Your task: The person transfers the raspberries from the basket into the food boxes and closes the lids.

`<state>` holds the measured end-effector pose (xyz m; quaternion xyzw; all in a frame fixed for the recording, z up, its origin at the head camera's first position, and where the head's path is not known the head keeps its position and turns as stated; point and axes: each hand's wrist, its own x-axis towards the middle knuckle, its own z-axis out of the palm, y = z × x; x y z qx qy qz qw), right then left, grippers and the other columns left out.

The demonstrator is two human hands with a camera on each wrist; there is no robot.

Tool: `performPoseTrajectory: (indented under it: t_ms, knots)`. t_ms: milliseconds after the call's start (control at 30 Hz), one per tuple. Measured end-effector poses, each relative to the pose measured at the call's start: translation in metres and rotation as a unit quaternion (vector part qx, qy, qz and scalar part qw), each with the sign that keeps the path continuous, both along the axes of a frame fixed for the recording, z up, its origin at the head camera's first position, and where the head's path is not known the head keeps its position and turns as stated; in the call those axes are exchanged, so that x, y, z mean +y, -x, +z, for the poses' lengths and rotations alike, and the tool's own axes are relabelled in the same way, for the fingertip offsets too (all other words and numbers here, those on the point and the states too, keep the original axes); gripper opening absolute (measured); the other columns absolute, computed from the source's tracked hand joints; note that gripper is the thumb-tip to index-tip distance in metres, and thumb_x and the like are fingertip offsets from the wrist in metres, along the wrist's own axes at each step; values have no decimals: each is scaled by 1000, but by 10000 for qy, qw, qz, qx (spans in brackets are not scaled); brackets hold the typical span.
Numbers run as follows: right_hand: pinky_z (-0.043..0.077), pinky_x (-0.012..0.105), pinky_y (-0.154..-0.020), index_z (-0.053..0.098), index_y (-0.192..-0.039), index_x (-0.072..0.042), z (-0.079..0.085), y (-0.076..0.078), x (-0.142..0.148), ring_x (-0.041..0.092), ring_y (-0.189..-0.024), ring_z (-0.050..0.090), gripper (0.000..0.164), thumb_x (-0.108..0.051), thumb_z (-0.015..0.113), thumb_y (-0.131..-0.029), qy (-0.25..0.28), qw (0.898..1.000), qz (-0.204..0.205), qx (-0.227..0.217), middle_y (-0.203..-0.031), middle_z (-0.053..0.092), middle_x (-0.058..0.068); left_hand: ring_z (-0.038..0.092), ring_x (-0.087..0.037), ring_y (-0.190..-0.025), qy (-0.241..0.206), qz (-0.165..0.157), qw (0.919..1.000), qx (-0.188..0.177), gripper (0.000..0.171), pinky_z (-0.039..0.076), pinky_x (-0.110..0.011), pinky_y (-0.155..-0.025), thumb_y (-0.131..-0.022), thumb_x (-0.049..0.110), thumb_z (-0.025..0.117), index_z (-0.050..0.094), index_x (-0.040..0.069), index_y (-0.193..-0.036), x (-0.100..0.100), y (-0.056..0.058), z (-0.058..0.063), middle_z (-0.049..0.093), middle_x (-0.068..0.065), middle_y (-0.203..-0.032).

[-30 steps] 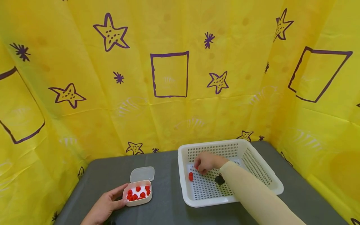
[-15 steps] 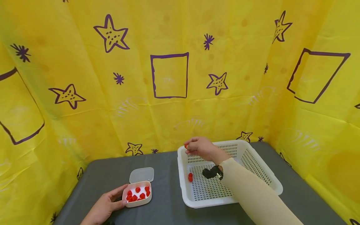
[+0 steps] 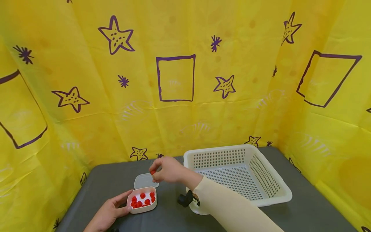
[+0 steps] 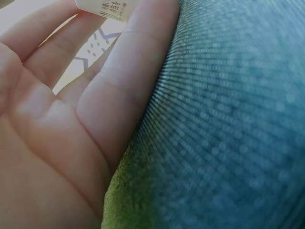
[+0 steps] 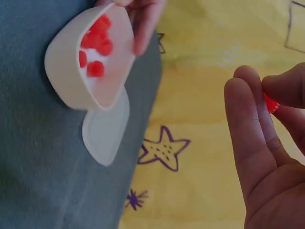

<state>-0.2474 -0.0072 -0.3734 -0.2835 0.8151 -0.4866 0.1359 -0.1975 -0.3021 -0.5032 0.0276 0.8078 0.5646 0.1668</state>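
My left hand [image 3: 109,209] holds a small pale-pink, rounded box [image 3: 142,210] by its left end, thumb at the front and fingers behind. Several small red pieces [image 3: 139,203] lie in the box; their kind is unclear. Behind it is a translucent lid [image 3: 142,181], flat on the table. Above the lid, my right hand [image 3: 169,169] pinches one red piece [image 5: 271,104] between thumb and fingers. In the right wrist view the box [image 5: 66,62] appears tilted by the camera angle. Only a corner of the box [image 4: 102,8] shows in the left wrist view.
A large white slotted basket [image 3: 281,183] stands at the right on the dark grey table [image 3: 110,180]. My right sleeve [image 3: 232,206] crosses its front left corner and hides part of its inside. A yellow patterned cloth [image 3: 174,129] hangs around the table.
My right hand has risen out of the basket with a red piece and moved left over its edge to above the lid. The left hand stays at the box.
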Motion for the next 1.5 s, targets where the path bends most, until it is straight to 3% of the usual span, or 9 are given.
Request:
performPoseTrajectory:
  t_ms: [300,467,600,733,867,1033,1167,1333,1500]
  knots:
    - [48,19,-64,75,-111,-15,-3,0,-21,2,-78,56,22,-10,74,-90,-1225,9845,150,1242,-87,64,-16,48,-39,-123,-157,-72,9998,45,71,53,-41,-91,-91,20,74,41,-3,-149,-2,0,-1,49,-26,-142]
    - [49,18,-74,72,-122,-18,-2,0,-21,4,-94,60,30,-12,71,-93,-1403,9812,412,1259,-106,67,-16,47,-39,-123,-192,-82,9998,7,71,53,-42,-91,-91,20,75,41,-3,-149,-2,1,-1,47,-27,-143]
    - [49,20,-72,71,-123,-21,-3,1,-17,6,-97,59,31,-12,69,-93,-1399,9818,358,1231,-112,65,-17,47,-40,-123,-161,-26,9999,-35,72,53,-43,-91,-90,22,76,42,-1,-149,-1,1,-1,48,-26,-143]
    - [50,23,-63,72,-121,-20,3,5,-7,6,-80,58,30,-10,68,-92,-1110,9888,95,990,-111,66,-14,47,-40,-124,-78,43,10000,-38,73,53,-43,-91,-89,22,76,43,-1,-149,0,1,-1,49,-26,-142]
    - [55,28,-65,70,-122,-15,10,17,18,11,-71,63,31,-9,70,-92,-299,9986,-125,425,-113,66,-7,47,-41,-124,-36,27,10000,29,72,52,-43,-91,-90,21,76,43,-1,-149,1,2,-1,48,-27,-143]
    - [57,42,-79,62,-134,-11,15,41,75,26,-99,68,43,-9,70,-92,1059,9921,-189,-639,-129,60,5,45,-43,-126,110,47,9999,50,71,52,-43,-91,-90,22,76,43,0,-149,1,1,-1,47,-28,-144]
    - [54,49,-87,53,-143,-9,8,55,121,36,-116,60,53,-5,69,-93,1517,9796,-203,-1300,-141,51,13,45,-43,-127,191,12,9998,68,72,52,-44,-92,-90,24,75,43,-1,-149,0,2,-1,47,-27,-144]
    - [51,54,-90,50,-146,-7,-17,61,161,41,-119,57,58,-6,71,-92,1311,9780,-258,-1599,-145,47,20,44,-45,-128,229,-33,9997,126,72,52,-44,-92,-90,25,75,43,-1,-149,0,3,-2,47,-27,-144]
    - [53,51,-88,55,-143,-10,-45,57,177,36,-115,60,55,-9,73,-91,362,9871,-84,-1556,-143,50,19,44,-45,-128,295,-13,9995,144,73,51,-45,-92,-90,26,76,43,-1,-149,1,2,-1,48,-27,-143]
